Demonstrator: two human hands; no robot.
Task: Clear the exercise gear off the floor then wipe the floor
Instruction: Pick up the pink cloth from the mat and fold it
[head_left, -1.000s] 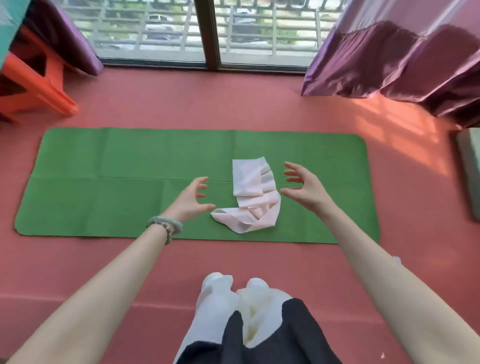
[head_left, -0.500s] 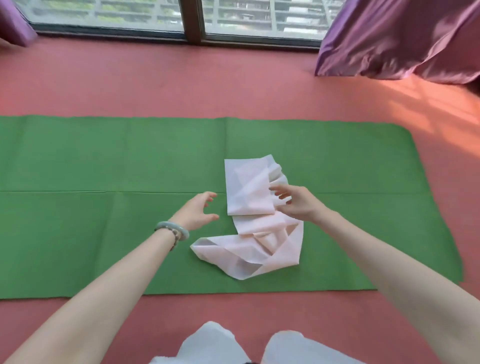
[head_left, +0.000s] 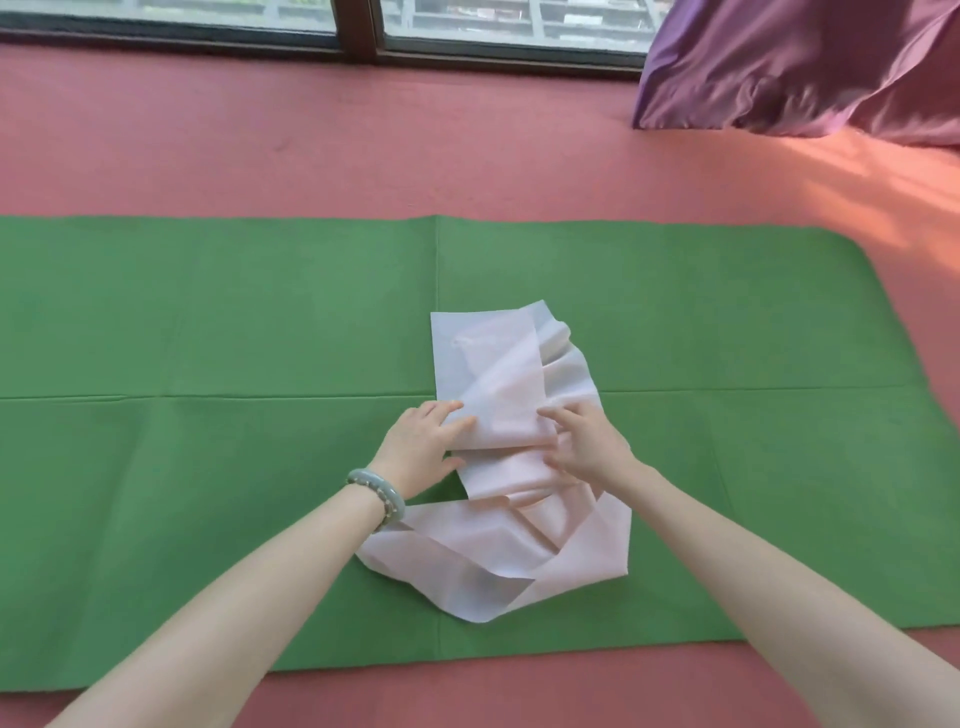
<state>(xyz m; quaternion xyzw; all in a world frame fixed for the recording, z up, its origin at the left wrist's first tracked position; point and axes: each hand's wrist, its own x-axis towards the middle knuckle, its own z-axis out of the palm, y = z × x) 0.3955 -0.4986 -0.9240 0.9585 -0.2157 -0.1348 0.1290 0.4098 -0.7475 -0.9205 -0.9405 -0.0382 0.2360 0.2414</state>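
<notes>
Pinching the band (head_left: 493, 374) by its upper fold, left hand (head_left: 421, 447) and right hand (head_left: 589, 449) curl their fingers onto it from either side. The band lies crumpled mid-mat (head_left: 208, 312).

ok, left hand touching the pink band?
Touching. Head view: the left hand has its fingertips over the left edge of the pink band, thumb against the fold below.
</notes>
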